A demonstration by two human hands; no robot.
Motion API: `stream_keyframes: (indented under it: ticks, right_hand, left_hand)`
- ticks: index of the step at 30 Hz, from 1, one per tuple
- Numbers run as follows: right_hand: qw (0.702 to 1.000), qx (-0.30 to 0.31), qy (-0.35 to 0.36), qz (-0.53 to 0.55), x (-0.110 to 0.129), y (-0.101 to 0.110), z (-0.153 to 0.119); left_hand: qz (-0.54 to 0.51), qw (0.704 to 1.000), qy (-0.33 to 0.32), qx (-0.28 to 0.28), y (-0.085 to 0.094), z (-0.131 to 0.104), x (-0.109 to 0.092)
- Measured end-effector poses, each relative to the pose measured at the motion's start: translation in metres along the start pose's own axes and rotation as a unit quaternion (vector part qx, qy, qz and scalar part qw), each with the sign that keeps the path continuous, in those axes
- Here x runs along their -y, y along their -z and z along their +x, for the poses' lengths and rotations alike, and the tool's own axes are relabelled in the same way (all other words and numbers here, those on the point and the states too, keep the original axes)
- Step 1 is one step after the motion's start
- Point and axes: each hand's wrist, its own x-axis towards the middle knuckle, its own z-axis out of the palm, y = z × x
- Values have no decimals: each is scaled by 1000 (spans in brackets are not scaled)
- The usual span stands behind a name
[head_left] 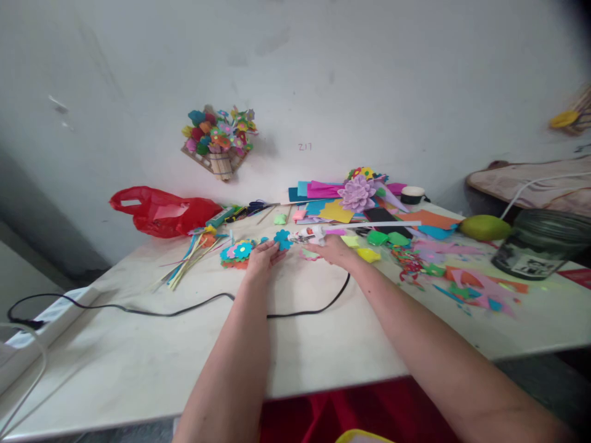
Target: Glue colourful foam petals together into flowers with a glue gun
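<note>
My left hand (265, 253) pinches a blue felt flower (282, 240) near the middle of the table. Right of it, my right hand (333, 251) is wrapped round a white glue gun (313, 234), its tip pointing left at the blue flower. A long white glue stick (381, 224) extends to the right from the back of the gun. Beside my left hand, a cluster of colourful felt flowers (241, 250) lies on the table. I cannot make out whether the nozzle touches the flower.
A black cable (175, 314) runs across the table (152, 369) to a power strip (50, 326). At the back left sits a red plastic bag (168, 212). Felt scraps (484, 289) and a glass jar (540, 243) are on the right. A flower basket (220, 144) hangs on the wall.
</note>
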Motion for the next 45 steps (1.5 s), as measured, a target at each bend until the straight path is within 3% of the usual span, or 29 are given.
stream_keyframes:
  ticks: [45]
  right_hand:
    - [1000,-5,-4,-18,1,0,1]
  left_hand:
    - [3,1000,10,-21,-3,-2,-3]
